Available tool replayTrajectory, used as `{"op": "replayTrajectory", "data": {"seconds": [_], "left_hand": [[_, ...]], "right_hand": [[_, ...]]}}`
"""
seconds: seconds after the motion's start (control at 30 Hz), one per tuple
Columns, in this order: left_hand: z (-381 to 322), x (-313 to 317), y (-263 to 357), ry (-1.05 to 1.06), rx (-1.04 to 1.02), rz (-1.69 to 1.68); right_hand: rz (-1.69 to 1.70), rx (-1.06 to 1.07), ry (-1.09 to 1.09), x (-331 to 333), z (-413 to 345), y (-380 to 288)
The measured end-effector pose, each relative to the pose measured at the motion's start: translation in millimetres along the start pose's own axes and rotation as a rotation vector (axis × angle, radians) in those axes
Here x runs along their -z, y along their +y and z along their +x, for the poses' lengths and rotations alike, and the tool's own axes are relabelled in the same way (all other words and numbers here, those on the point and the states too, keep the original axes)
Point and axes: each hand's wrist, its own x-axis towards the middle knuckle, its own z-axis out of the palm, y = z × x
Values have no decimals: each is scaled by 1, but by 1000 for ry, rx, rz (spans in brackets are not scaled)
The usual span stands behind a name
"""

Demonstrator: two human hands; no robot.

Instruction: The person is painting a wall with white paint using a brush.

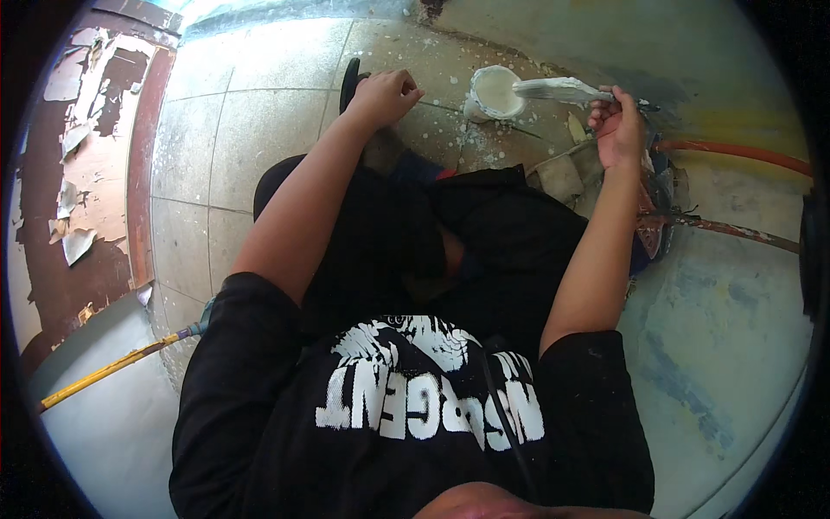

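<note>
My right hand (617,126) grips a paintbrush (561,89) by its handle, the brush lying nearly level and pointing left. White paint coats its bristles, whose tip reaches the right rim of a small tub (476,109). White paint (499,93) fills the tub close to the brim, and drips mark its rim. To the left of the tub, my left hand (387,97) is loosely curled above my foot, with nothing visible in it. A black sandal (350,87) shows just beside that hand.
Paint spots speckle the tiled floor (272,58). A painted wall (700,324) stands close on my right, with an orange pipe or hose (733,156) and a paint-stained rod (733,230) before it. A yellow pole (117,370) and a peeling door (78,194) are at left.
</note>
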Motion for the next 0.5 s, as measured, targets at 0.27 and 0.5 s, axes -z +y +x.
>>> {"op": "replayTrajectory", "data": {"seconds": [0.27,0.5], "left_hand": [[-1,-3,-4,28,-18,35],[0,-4,-7,55,-59,64]], "right_hand": [[109,-74,136,11,15,14],[-13,-37,236,12,19,18]]}}
